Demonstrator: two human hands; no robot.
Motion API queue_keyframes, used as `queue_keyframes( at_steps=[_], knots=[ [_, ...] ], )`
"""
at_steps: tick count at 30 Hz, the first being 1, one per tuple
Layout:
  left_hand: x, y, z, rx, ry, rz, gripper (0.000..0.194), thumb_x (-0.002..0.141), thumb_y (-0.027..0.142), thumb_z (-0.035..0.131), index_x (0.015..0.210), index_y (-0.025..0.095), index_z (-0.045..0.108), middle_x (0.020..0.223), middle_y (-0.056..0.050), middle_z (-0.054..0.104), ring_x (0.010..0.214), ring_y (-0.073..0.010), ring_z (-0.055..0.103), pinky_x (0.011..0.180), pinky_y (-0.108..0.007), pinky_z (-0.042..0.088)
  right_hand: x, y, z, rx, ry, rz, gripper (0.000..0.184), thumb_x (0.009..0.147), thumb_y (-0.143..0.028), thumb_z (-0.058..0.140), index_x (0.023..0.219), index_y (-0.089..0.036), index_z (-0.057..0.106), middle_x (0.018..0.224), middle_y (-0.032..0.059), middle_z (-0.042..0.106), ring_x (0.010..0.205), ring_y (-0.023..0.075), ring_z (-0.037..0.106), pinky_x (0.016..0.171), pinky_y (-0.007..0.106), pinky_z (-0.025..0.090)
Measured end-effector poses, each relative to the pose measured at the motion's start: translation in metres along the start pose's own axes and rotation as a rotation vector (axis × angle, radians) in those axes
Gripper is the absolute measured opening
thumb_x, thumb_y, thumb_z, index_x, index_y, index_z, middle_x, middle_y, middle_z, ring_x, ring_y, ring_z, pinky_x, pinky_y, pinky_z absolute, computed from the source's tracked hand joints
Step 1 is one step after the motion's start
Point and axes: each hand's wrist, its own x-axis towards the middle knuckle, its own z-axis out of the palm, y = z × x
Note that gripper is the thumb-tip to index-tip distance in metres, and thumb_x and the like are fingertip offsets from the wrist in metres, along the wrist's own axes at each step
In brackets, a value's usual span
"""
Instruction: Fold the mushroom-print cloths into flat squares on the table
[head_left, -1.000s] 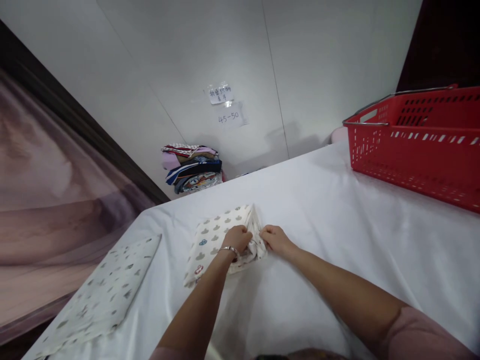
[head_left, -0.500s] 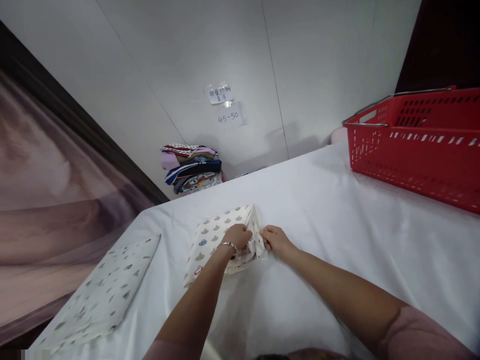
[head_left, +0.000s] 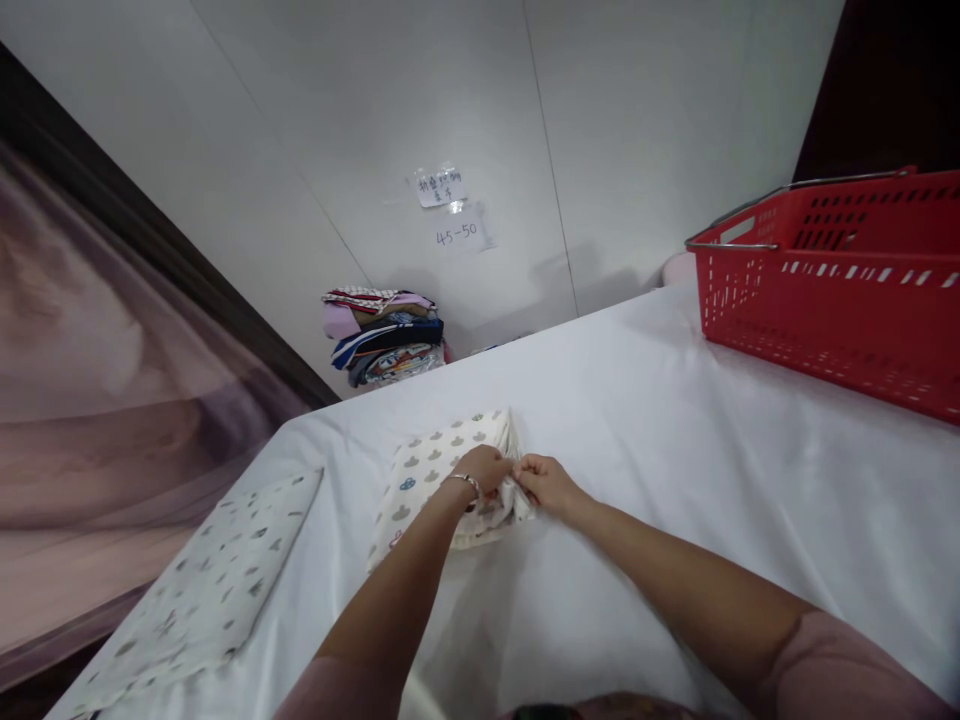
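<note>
Toward ten o'clock, nearest the body, a flat printed cloth (head_left: 217, 570) lies on the white cover (head_left: 615, 400). At twelve, the left hand (head_left: 484, 472) and right hand (head_left: 547, 482) nearly meet, fingers closed in pinches on the bunched right edge of a folded mushroom-print fabric (head_left: 431, 457); its flatter part spreads toward ten o'clock from the grip. The step looks like working that loose edge; a next move calls for a firm, even pinch. Farther, the red basket (head_left: 825, 315) sits toward two o'clock, the clothes pile (head_left: 386, 340) at eleven, below wall notes (head_left: 457, 232).
</note>
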Motion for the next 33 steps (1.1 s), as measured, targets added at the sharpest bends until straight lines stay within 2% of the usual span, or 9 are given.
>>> queue_keyframes(
  at_steps=[3, 5, 9, 14, 18, 22, 27, 33],
  knots=[
    [0.007, -0.002, 0.0, -0.068, -0.068, -0.038, 0.029, 0.072, 0.041, 0.05, 0.064, 0.016, 0.06, 0.043, -0.001, 0.055, 0.045, -0.0132, 0.053, 0.046, -0.021, 0.037, 0.0, 0.0, 0.001, -0.022, 0.012, 0.008, 0.01, 0.07, -0.024, 0.05, 0.062, -0.018, 0.049, 0.04, -0.0088, 0.041, 0.036, 0.0059, 0.035, 0.038, 0.018, 0.025],
    [0.011, -0.004, 0.0, -0.091, -0.071, -0.064, 0.025, 0.069, 0.039, 0.053, 0.062, 0.016, 0.06, 0.041, 0.0, 0.053, 0.042, -0.0131, 0.051, 0.045, -0.022, 0.037, -0.001, -0.001, 0.001, -0.05, 0.008, 0.017, 0.011, 0.07, -0.024, 0.051, 0.062, -0.017, 0.053, 0.041, -0.0083, 0.041, 0.037, 0.0059, 0.035, 0.039, 0.018, 0.027],
    [0.015, -0.007, 0.003, -0.108, -0.042, -0.089, 0.017, 0.067, 0.03, 0.052, 0.061, 0.016, 0.059, 0.039, 0.001, 0.05, 0.041, -0.0128, 0.051, 0.043, -0.021, 0.036, 0.001, -0.004, -0.007, -0.138, -0.002, 0.038, 0.015, 0.071, -0.025, 0.052, 0.065, -0.015, 0.061, 0.04, -0.007, 0.043, 0.036, 0.0063, 0.036, 0.039, 0.019, 0.028],
    [0.013, -0.013, 0.009, -0.125, 0.025, -0.045, 0.016, 0.068, 0.026, 0.046, 0.06, 0.017, 0.056, 0.042, 0.002, 0.049, 0.043, -0.0114, 0.051, 0.044, -0.02, 0.035, 0.009, -0.002, -0.019, -0.295, 0.102, 0.044, 0.012, 0.07, -0.019, 0.05, 0.064, -0.016, 0.059, 0.039, -0.0067, 0.044, 0.035, 0.007, 0.038, 0.039, 0.019, 0.028],
    [0.011, -0.014, 0.012, -0.109, 0.079, -0.019, 0.016, 0.067, 0.025, 0.047, 0.055, 0.017, 0.053, 0.043, 0.002, 0.047, 0.045, -0.0106, 0.049, 0.044, -0.019, 0.032, 0.01, 0.001, -0.019, -0.435, 0.112, 0.045, 0.012, 0.066, -0.021, 0.056, 0.055, -0.017, 0.058, 0.04, -0.0052, 0.047, 0.039, 0.0076, 0.04, 0.043, 0.02, 0.028],
    [0.01, -0.013, 0.011, -0.082, 0.115, -0.003, 0.016, 0.066, 0.025, 0.047, 0.054, 0.017, 0.053, 0.045, 0.002, 0.048, 0.048, -0.0116, 0.05, 0.046, -0.02, 0.033, 0.009, -0.003, -0.015, -0.516, 0.106, 0.045, 0.016, 0.067, -0.026, 0.058, 0.055, -0.017, 0.059, 0.04, -0.0048, 0.047, 0.043, 0.0084, 0.041, 0.045, 0.02, 0.026],
    [0.009, -0.012, 0.01, -0.034, 0.136, 0.012, 0.016, 0.066, 0.026, 0.048, 0.054, 0.017, 0.055, 0.053, -0.002, 0.056, 0.059, -0.0142, 0.054, 0.052, -0.021, 0.035, 0.017, -0.007, -0.01, -0.55, 0.104, 0.07, 0.026, 0.064, -0.027, 0.06, 0.042, -0.017, 0.051, 0.036, -0.005, 0.041, 0.041, 0.0074, 0.036, 0.043, 0.021, 0.023],
    [0.005, -0.01, 0.009, 0.009, 0.158, 0.02, 0.016, 0.066, 0.026, 0.048, 0.057, 0.017, 0.057, 0.06, -0.004, 0.061, 0.062, -0.0152, 0.056, 0.052, -0.022, 0.034, 0.024, 0.0, -0.008, -0.449, 0.098, 0.103, 0.018, 0.061, -0.019, 0.055, 0.045, -0.017, 0.048, 0.035, -0.0065, 0.038, 0.037, 0.0066, 0.033, 0.04, 0.02, 0.024]
  ],
)
